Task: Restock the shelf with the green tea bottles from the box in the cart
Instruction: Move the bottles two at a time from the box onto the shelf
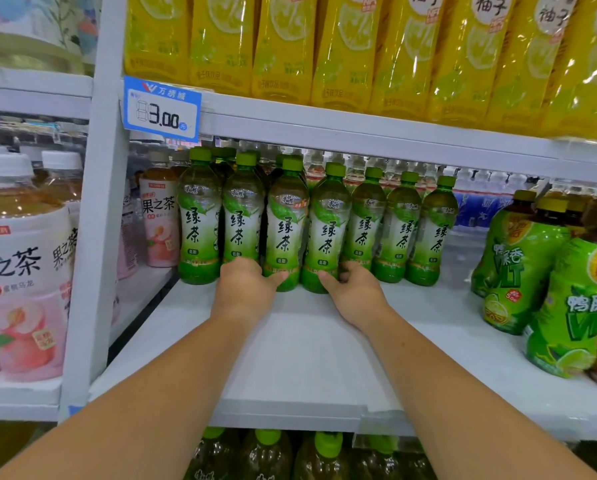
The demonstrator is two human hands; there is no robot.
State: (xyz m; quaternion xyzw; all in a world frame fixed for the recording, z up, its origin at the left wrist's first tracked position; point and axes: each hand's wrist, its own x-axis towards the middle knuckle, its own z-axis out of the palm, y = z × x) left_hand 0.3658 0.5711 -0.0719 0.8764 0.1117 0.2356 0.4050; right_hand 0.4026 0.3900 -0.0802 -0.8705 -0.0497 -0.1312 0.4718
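Note:
A row of several green tea bottles with green caps stands far back on the white shelf point(307, 358), with more bottles behind them. My left hand point(243, 287) is at the foot of the row. Its thumb lies on the base of the third green tea bottle point(286, 223) and its fingers curl in beside that bottle. My right hand point(354, 292) mirrors it, with the thumb on the base of the fourth green tea bottle point(328, 230) and the fingers wrapped round its right side. Both bottles stand upright on the shelf. The cart and the box are out of view.
Pink peach tea bottles point(158, 223) stand left of the row, past the white upright post point(96, 237). Bright green lime tea bottles point(518, 271) crowd the right. Yellow bottles point(345, 53) fill the shelf above, by a blue price tag point(162, 109). Bare shelf board lies in front of the row.

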